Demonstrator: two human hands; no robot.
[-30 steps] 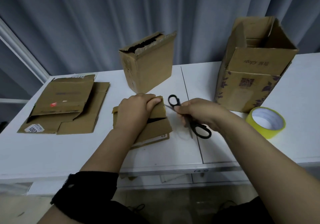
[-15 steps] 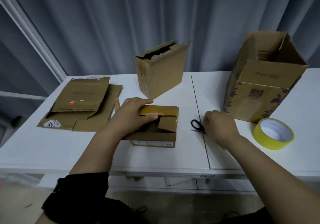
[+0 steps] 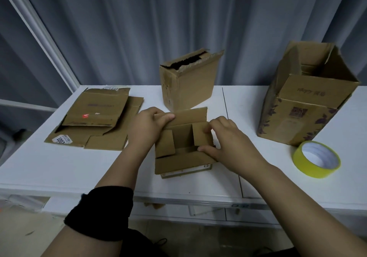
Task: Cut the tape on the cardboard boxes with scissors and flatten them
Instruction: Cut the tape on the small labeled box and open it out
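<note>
A small brown cardboard box (image 3: 183, 158) lies on the white table (image 3: 79, 169) in front of me, its top flaps spread open so the inside shows. My left hand (image 3: 146, 128) grips its left side, thumb on the raised far flap. My right hand (image 3: 233, 144) holds the right flap, fingers curled over its edge and thumb on the near flap. The scissors are not visible. Behind stands a medium box (image 3: 190, 87) with a torn top, and at the right a tall open box (image 3: 306, 108).
Two flattened cardboard pieces (image 3: 95, 121) lie stacked on the table's left part. A yellow tape roll (image 3: 316, 158) lies flat at the right, near the tall box. Grey curtains hang behind the table. The table's front edge runs just below the small box.
My right hand put the scissors down on the table and moved left onto the small box. The box's top flaps, closed before, now stand open under both hands.
</note>
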